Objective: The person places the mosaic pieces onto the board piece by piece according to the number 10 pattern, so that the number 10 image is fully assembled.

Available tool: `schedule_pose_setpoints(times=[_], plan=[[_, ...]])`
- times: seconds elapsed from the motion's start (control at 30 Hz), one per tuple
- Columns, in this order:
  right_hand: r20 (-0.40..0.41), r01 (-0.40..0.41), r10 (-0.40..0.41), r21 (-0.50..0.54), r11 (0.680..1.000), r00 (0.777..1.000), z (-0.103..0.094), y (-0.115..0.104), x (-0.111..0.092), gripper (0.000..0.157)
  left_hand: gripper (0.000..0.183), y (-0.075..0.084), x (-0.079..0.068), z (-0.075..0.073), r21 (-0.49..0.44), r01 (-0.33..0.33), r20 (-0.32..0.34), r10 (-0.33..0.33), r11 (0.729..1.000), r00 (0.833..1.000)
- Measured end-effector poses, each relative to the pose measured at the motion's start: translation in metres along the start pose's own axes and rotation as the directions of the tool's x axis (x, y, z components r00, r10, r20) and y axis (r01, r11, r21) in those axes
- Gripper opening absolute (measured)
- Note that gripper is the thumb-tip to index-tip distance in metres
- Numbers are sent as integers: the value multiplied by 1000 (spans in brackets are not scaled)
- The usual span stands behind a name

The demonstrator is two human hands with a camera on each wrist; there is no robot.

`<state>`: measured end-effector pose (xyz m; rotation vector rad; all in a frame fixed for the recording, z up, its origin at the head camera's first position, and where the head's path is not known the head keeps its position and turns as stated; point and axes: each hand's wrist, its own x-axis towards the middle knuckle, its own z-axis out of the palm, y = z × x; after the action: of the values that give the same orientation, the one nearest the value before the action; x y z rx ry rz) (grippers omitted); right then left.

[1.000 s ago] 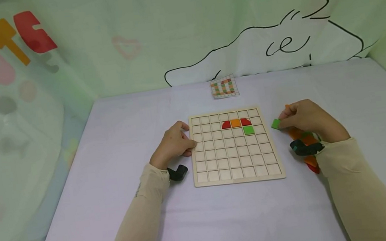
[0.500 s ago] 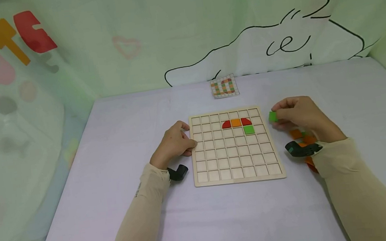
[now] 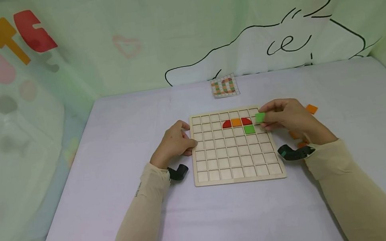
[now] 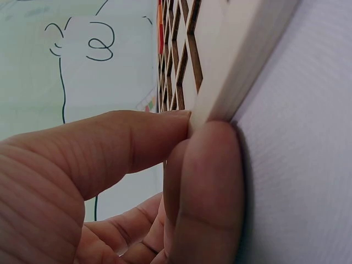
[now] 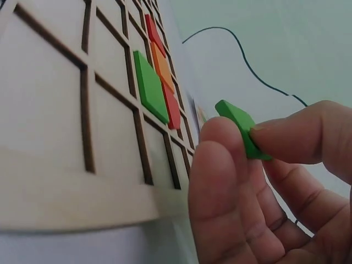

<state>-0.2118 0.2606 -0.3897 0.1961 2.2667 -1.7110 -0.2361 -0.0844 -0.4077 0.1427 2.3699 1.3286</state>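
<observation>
The left hand [image 3: 172, 144] pinched the left rim of the board [image 3: 231, 152], its thumb on the board's face and a fingertip against the edge; its other fingers were partly hidden in the left wrist view, where the board itself was cut off. The right hand [image 3: 288, 119] pinched a green tile [image 3: 260, 118] between thumb and fingers, covering part of it. From the head, that tile overlapped the board's right side near the second row; whether it touched the board could not be told. On the board, two red tiles [image 3: 227, 124] flanked an orange tile [image 3: 236, 122], and a second green tile [image 3: 249, 129] lay just below the right-hand red one. Loose orange pieces [image 3: 311, 109] lay right of the board, some partly hidden by the right hand and wrist, so their number was unclear. Beyond the board lay a card [image 3: 225, 86], its coloured pattern too small to read exactly. Nearer than the board, both sleeves [image 3: 352, 181] ran out of the head view.
</observation>
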Motion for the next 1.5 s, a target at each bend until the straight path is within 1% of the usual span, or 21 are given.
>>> schedule_pose_setpoints(times=[0.13, 0.4, 0.73, 1.1, 1.3, 1.5], plan=[[12, 23, -23, 47, 999, 1000, 5, 0, 0, 38, 50, 0, 1, 0, -6, -3, 2, 3, 1000, 1000], [63, 21, -24, 42, 999, 998, 18, -1, 0, 37, 50, -1, 0, 0, -6, -7, 1, 7, 1000, 1000], [107, 48, -53, 49, 998, 993, 36, -2, 0, 36, 50, 1, -1, -1, -9, 3, 7, -3, 1000, 1000], [137, 16, -27, 83, 996, 990, 44, -3, 0, 41, 52, 0, 1, 1, 0, 2, 6, -2, 1000, 1000], [147, 0, -13, 91, 996, 989, 47, -5, 2, 39, 52, -1, 2, 1, 7, 2, 7, -2, 1000, 1000], [165, -10, -5, 90, 996, 986, 51, -12, 5, 39, 51, -1, 2, 0, 7, 5, 0, -5, 1000, 1000]])
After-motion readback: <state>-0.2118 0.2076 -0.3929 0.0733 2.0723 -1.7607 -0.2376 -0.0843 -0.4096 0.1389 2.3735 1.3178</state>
